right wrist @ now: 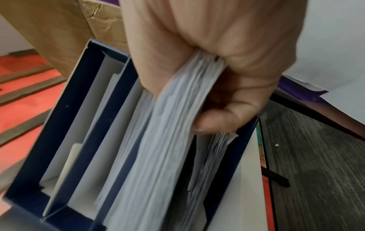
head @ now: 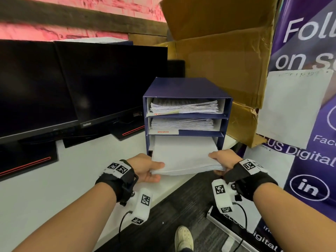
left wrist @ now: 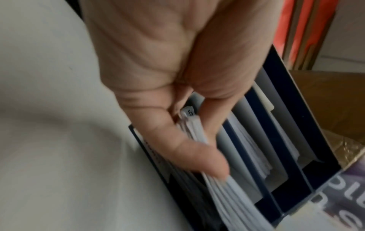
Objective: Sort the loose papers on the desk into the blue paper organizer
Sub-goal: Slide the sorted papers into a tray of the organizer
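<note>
A blue paper organizer point(head: 183, 88) with three shelves stands on the white desk point(head: 72, 170). Its top and middle shelves hold paper piles. A thick stack of white papers point(head: 183, 153) sits partly inside the bottom shelf, its near end sticking out. My left hand point(head: 151, 170) grips the stack's near left corner, thumb on top. My right hand point(head: 221, 160) grips the near right corner. In the left wrist view the left hand point(left wrist: 197, 140) pinches the stack point(left wrist: 223, 195). In the right wrist view the right hand point(right wrist: 207, 101) clamps the stack point(right wrist: 168, 140) in front of the organizer point(right wrist: 59, 125).
Two dark monitors point(head: 72, 84) stand on the desk to the left. A large cardboard box point(head: 221, 70) leans behind and right of the organizer. A purple banner point(head: 309, 106) fills the right side. The desk edge runs close below my hands, with dark floor point(head: 181, 206) beneath.
</note>
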A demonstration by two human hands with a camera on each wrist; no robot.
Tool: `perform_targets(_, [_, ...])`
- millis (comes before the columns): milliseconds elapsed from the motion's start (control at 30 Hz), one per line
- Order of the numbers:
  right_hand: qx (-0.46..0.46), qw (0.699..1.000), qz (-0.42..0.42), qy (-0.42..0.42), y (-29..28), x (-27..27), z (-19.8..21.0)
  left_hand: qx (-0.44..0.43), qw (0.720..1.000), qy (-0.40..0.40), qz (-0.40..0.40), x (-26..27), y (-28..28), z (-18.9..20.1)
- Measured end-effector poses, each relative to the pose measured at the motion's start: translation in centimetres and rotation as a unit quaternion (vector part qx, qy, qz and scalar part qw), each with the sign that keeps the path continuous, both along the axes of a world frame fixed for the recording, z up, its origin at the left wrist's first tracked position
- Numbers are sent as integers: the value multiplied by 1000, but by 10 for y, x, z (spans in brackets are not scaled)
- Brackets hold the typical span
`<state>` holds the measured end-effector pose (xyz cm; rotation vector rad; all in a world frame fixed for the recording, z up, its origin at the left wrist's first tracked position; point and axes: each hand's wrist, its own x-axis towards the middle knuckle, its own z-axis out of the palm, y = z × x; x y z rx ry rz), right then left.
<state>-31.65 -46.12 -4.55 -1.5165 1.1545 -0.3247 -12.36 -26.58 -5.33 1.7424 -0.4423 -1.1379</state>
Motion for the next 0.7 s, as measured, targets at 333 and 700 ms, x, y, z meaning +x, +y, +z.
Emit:
perform_targets(333, [-34,984,-64,-163,2,-24,-11,-134,968,53,208,-3,-33,8])
perform_targets(700, [-167,980,-75,-80,6,-3,-9,-14,945,-312,99,0,-29,3])
